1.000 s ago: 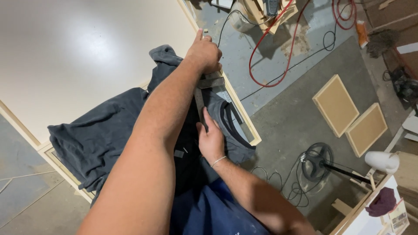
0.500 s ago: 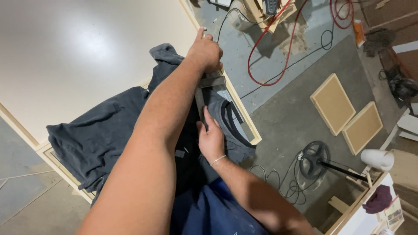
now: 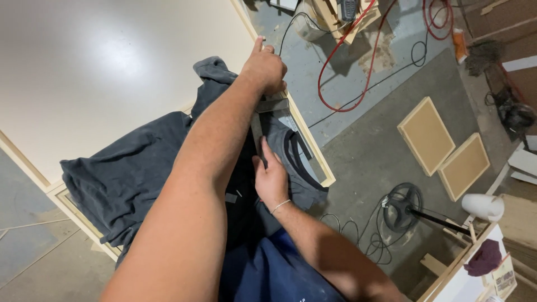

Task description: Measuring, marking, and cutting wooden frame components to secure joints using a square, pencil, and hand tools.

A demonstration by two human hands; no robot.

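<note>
Our left hand (image 3: 265,68) reaches far forward, arm stretched out, fingers curled over the edge of a white panel (image 3: 100,72) and onto the short arm of a metal square (image 3: 262,126). Whether it truly clamps the tool or only presses on it, we cannot tell; the fingers are bent, not flat. Our right hand (image 3: 272,178) sits nearer to us, palm down, fingers extended and pressing along the lower part of the square's long blade, so it holds the blade flat rather than gripping it.

We see the square as a dark, narrow L. Its long axis runs from our right hand up and away toward our left hand, nearly straight along the line of view with a slight lean to the left. The short arm branches off at the far end, pointing right, just under our left hand and touching the panel's edge.

Under the tool lies a dark grey shirt (image 3: 128,173), spread loosely over the panel's near corner, its collar just right of our right hand. A pale wood strip (image 3: 310,148) runs along the panel's right edge.

Beyond, on the concrete floor (image 3: 369,151), lie a red cable (image 3: 335,61), black cords, two tan square boards (image 3: 442,148) and a small floor fan (image 3: 404,206), all well apart from our hands.
</note>
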